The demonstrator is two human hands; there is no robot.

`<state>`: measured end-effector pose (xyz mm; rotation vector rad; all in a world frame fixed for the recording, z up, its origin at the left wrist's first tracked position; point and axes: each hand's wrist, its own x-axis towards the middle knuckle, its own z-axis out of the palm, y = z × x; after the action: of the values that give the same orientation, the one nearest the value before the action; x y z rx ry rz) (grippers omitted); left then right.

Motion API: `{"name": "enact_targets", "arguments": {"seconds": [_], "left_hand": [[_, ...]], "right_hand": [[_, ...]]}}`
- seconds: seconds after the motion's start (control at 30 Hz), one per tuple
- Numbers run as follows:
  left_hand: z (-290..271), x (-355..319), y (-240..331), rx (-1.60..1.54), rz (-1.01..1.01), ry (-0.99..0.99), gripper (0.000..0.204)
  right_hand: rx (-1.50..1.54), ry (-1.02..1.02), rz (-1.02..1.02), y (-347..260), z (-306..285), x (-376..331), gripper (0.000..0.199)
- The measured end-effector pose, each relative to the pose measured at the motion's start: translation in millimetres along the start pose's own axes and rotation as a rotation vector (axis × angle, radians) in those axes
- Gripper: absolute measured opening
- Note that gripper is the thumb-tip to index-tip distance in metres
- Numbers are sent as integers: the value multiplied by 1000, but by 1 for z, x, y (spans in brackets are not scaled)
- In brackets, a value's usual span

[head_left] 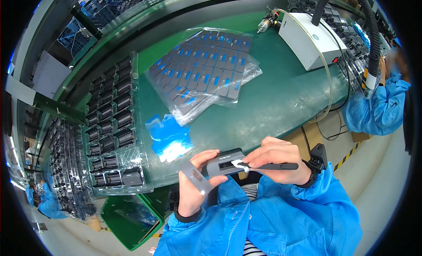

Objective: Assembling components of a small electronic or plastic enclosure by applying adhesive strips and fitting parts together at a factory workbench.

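My left hand (189,199) grips a dark grey rectangular device housing (214,169) by its left end, in front of my body. The housing has a dark slot along its side. A translucent strip of film (194,178) lies against the same hand's fingers. My right hand (277,155) is closed round a slim black pen-like tool (283,166) and a small white cloth (240,165). The cloth touches the housing at its right part. Black bands circle both wrists, the right one carrying a small black box (318,157).
Left stands a clear tray (143,161) of black parts. Bagged grey plates with blue film (200,67) lie mid-table, near blue film pieces (169,135). A white machine (303,45) with hoses is far right, a co-worker's blue sleeve (373,106) beyond. Below is a green bin (125,234).
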<state>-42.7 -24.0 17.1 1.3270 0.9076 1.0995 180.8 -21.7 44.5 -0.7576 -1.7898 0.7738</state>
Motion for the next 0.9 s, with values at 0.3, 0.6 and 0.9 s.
{"name": "enact_targets", "arguments": {"seconds": [0.3,0.6,0.9], "left_hand": [[-2,3,-3,32,-19,11,56],[-4,5,-4,-121,-53,37,59],[1,7,2,-168,-104,94,61]], "right_hand": [[-117,-113,-128,-2,-8,9,18],[113,114,57,-1,-13,10,19],[294,289,194,2,-16,1,18]]}}
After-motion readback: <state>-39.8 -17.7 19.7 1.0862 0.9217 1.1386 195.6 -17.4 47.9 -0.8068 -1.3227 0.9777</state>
